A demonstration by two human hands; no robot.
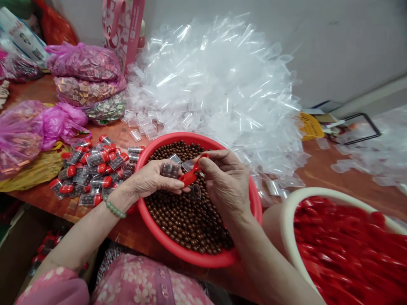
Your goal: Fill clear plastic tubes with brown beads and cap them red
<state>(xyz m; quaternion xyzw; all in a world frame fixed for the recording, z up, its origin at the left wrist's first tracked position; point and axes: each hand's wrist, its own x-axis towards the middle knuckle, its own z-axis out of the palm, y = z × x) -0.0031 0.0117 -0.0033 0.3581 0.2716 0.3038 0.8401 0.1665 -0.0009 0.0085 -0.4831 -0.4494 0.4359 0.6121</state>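
My left hand (pixel 151 180), with a green bead bracelet on its wrist, grips a small clear plastic container (pixel 170 170) filled with brown balls. A red plastic cap (pixel 189 178) with a loop sits at the container's end, by my left thumb. The fingers of my right hand (pixel 227 182) pinch the loop end of that cap. Both hands are over a red basin (pixel 187 254) of round brown chocolate-like balls (pixel 178 224). Loose clear containers (pixel 196 192) lie among the balls, partly hidden by my hands.
Filled, red-capped containers (pixel 98 159) are piled left of the basin. A big heap of clear containers (pixel 219 80) rises behind it. At right, a cream-rimmed tub (pixel 291 220) holds red caps (pixel 346 250). Pink bags (pixel 84 63) stand back left; an open box (pixel 19 241) is below the table.
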